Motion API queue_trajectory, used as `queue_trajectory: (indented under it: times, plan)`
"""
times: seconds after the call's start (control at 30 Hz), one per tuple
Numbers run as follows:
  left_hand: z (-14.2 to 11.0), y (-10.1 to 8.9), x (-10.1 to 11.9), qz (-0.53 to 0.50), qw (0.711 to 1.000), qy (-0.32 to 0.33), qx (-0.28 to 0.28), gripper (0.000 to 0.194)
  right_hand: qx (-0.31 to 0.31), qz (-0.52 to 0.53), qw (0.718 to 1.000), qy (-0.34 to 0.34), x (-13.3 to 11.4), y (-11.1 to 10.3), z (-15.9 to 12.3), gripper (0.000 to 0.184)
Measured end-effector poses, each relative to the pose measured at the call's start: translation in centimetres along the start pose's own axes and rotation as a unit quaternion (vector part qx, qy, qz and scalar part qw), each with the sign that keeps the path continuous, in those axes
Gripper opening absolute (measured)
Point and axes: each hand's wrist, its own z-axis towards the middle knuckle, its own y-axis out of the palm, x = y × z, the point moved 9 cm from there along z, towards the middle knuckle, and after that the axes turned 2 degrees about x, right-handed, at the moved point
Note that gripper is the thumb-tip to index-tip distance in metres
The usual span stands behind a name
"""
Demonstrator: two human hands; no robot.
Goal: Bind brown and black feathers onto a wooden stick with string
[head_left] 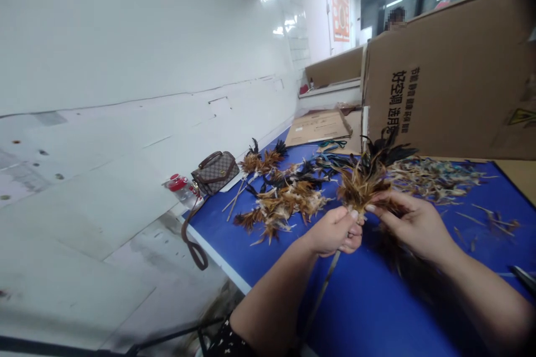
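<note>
should the left hand (337,231), wrapped round the stick (327,283), slacken, feathers (363,181) pinched by the right hand (420,227) might scatter inside the bench's (251,259) left edge.

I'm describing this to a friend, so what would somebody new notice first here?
Probably the bushy brown and black feather bunch, held up by the left hand while the right hand pinches at its base. Under it spreads a bright blue tabletop with more feathers strewn about, and behind, on the right, stands a big cardboard sheet with dark printed writing.
</note>
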Motion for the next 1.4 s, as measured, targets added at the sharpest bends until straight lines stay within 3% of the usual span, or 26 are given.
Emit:
queue_trajectory:
  times: [0.13,0.5,0.83,1.0,1.2,1.4]
  plan:
    - [0.0,0.1,0.0,0.011,1.000,0.002,0.005,0.066,0.011,0.002,1.000,-0.002,0.5,-0.1,0.0,0.048]
    - [-0.2,0.3,0.4,-0.036,0.999,-0.016,-0.025,0.059,-0.033,0.010,0.999,0.014,-0.1,0.7,-0.2,0.047]
    - [-0.4,0.0,-0.2,-0.050,0.997,-0.057,-0.020,0.058,-0.007,-0.040,0.999,-0.027,0.3,0.7,-0.7,0.030]
    - [-0.3,-0.4,-0.6,0.003,0.998,-0.044,0.039,0.058,0.015,-0.038,0.999,-0.017,1.4,1.1,-0.9,0.030]
    - [-0.5,-1.8,1.2,0.047,0.983,0.034,0.173,0.063,0.027,0.017,0.999,0.033,3.2,1.9,-1.1,0.048]
    - [-0.2,-2.4,2.0,0.082,0.979,0.053,0.180,0.065,-0.009,0.021,1.000,-0.017,0.5,3.3,-2.0,0.043]
